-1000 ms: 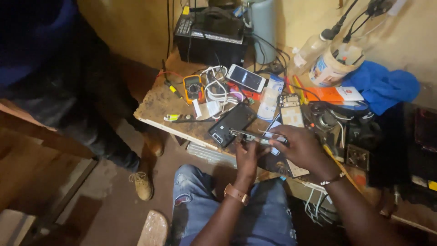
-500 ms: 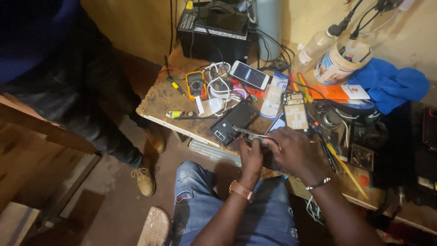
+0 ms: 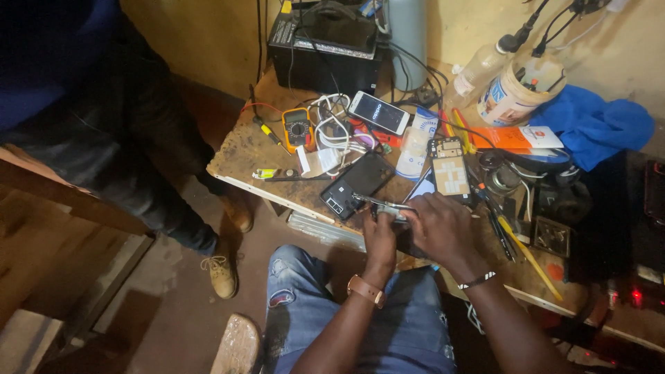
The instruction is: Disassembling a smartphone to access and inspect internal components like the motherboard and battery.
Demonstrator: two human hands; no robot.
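My left hand and my right hand meet at the near edge of a worn wooden workbench. Together they pinch a small dark object; metal tweezers stick out leftward from my fingers. Just beyond them lies a black phone face down. An opened phone with a bare circuit board lies to its right. What exactly sits under my right palm is hidden.
A lit phone, an orange multimeter, white cables, a black box, a plastic tub, a blue cloth and loose tools crowd the bench. Another person's legs stand at left.
The view has shifted slightly. My hands stay together at the bench edge with the tweezers, shifting only a little.
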